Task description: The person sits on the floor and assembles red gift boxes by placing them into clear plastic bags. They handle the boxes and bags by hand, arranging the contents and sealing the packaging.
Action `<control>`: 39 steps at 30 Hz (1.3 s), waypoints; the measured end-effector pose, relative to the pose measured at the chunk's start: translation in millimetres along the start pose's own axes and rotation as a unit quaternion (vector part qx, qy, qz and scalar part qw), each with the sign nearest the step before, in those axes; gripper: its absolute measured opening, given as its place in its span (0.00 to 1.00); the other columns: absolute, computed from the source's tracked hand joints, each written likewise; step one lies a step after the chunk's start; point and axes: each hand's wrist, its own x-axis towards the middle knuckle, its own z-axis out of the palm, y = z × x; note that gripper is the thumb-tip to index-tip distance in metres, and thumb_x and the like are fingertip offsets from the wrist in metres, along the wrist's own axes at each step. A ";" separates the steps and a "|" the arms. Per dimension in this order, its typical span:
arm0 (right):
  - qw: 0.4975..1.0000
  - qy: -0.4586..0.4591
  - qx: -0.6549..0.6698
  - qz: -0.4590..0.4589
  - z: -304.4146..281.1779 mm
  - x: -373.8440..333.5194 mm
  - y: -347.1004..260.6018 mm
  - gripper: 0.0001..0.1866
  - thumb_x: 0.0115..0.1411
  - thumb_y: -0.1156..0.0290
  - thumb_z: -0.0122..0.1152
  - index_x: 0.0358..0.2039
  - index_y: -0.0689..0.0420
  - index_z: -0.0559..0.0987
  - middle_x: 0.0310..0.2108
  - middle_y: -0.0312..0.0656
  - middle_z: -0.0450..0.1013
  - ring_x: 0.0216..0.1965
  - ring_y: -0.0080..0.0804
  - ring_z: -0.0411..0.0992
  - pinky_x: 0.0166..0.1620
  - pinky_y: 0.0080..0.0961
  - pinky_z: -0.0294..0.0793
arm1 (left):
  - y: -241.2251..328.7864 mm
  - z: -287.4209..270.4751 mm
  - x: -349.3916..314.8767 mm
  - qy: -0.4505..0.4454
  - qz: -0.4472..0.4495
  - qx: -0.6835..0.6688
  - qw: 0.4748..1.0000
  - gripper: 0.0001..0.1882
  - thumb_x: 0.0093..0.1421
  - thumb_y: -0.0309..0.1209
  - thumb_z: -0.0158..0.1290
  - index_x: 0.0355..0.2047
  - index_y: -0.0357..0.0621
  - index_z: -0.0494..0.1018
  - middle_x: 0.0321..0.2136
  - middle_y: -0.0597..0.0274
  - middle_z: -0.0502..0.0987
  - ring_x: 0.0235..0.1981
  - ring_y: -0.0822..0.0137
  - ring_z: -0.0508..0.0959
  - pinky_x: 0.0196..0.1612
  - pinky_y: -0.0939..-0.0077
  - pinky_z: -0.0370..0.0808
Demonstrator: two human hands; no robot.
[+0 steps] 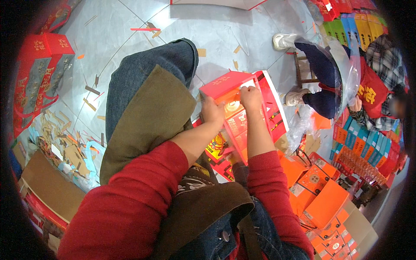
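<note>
Our left hand (212, 110) gripped the left wall of an open, rectangular red cardboard box with gold print (223, 83), the thumb lying over its rim. Our right hand (250, 97) was curled closed at the box's upper right edge, knuckles up; we could not tell whether it pinched anything. The box lay tilted between our knees, and inside, between the two hands, we saw a shiny, round, gold-coloured piece (234, 106) above a red patterned section. Just beside the box's right edge we had a flat red printed panel with a white border (281, 108), and at its lower left a yellow, red and black printed surface (215, 146).

Around this were our ribbed red knit sleeves (134, 195), our blue denim trouser leg (138, 71) and an olive-brown cloth apron (149, 108). On the pale grey tiled floor (125, 39) we saw loose brown cardboard scraps (71, 145) toward the lower left corner, a tall red and grey printed carton (43, 80) along the left edge, and piled bright orange boxes (327, 203) toward the lower right corner. By the floor's right edge a co-worker in navy trousers (318, 65) and a red apron (372, 93) sat near stacked blue and orange boxes (364, 145)
</note>
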 end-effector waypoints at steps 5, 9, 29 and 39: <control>0.994 0.111 0.009 -0.011 -14.0 14.3 10.8 0.21 0.46 0.58 0.59 0.34 0.63 0.74 0.37 0.56 0.69 0.40 0.52 0.70 0.43 0.43 0.69 | 11.1 -4.2 -4.3 -0.029 -0.057 -0.031 0.997 0.17 0.48 0.42 0.60 0.26 0.40 0.72 0.27 0.52 0.77 0.32 0.52 0.77 0.37 0.61 0.72; 0.971 0.202 -0.060 -0.108 -31.6 55.6 24.2 0.18 0.44 0.57 0.64 0.27 0.60 0.78 0.22 0.46 0.73 0.27 0.42 0.72 0.35 0.35 0.71 | 10.1 -2.1 -0.4 -0.036 -0.078 -0.024 0.996 0.17 0.48 0.41 0.61 0.27 0.40 0.72 0.26 0.52 0.77 0.31 0.54 0.78 0.37 0.63 0.72; 0.942 0.277 -0.008 -0.188 9.7 35.7 26.6 0.09 0.54 0.66 0.56 0.30 0.59 0.72 0.33 0.48 0.68 0.38 0.49 0.64 0.43 0.44 0.63 | 16.7 -5.2 -7.0 -0.022 -0.114 -0.050 0.992 0.15 0.52 0.38 0.57 0.30 0.39 0.69 0.30 0.49 0.75 0.33 0.49 0.75 0.38 0.60 0.70; 0.943 0.302 -0.034 -0.137 20.7 26.3 20.8 0.08 0.55 0.67 0.54 0.31 0.58 0.70 0.35 0.48 0.67 0.40 0.49 0.65 0.41 0.46 0.64 | 12.7 -11.1 -17.6 -0.016 -0.024 0.017 0.999 0.13 0.54 0.37 0.54 0.34 0.42 0.70 0.32 0.54 0.75 0.37 0.53 0.75 0.40 0.59 0.67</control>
